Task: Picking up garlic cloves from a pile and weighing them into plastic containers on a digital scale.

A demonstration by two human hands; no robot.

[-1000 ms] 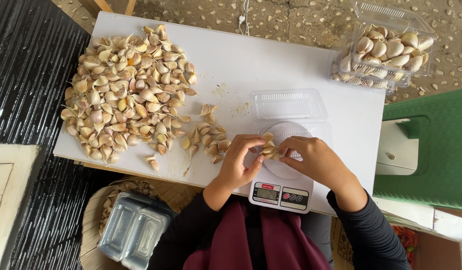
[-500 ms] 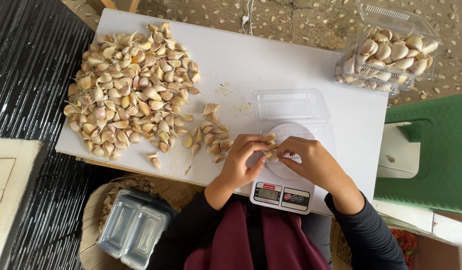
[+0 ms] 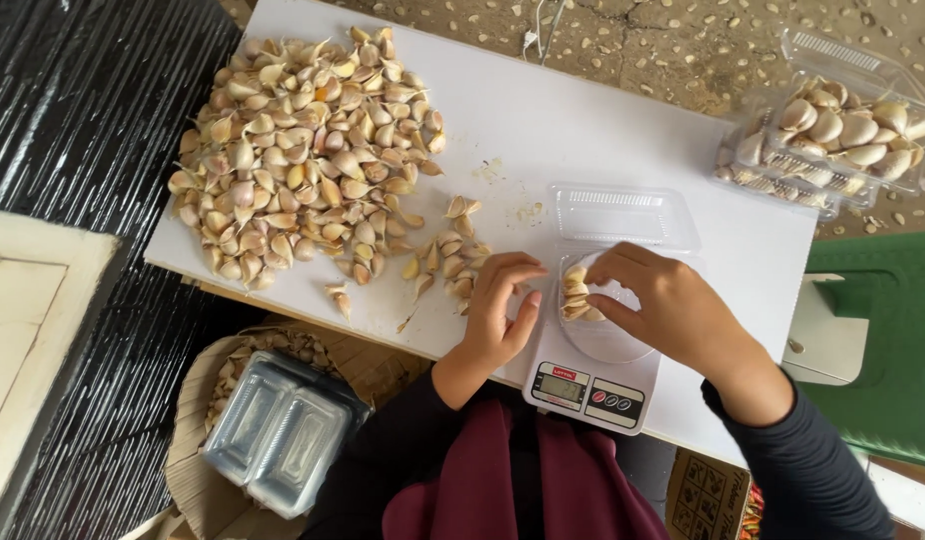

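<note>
A clear plastic clamshell box [image 3: 623, 216] lies open on a white kitchen scale [image 3: 581, 386] at the table's near edge. A short row of garlic cloves [image 3: 576, 296] sits in the box's left end. My right hand [image 3: 668, 312] reaches over the box with its fingertips pinched on those cloves. My left hand [image 3: 498, 312] rests beside the box's left edge, fingers bent and thumb pointing at the cloves, holding nothing. A big pile of garlic cloves [image 3: 303, 150] covers the left of the white table [image 3: 583, 120], with a small loose group of cloves [image 3: 445, 255] just left of my left hand.
A filled clamshell box of garlic [image 3: 848, 130] stands stacked on others at the table's far right corner. Empty clear boxes [image 3: 278, 430] sit in a basket below the table's near left edge. A green stool [image 3: 888, 340] stands to the right.
Both hands have come down from holding cloves above the box. The cloves now lie in a row in its left end, and my left hand has let go.
</note>
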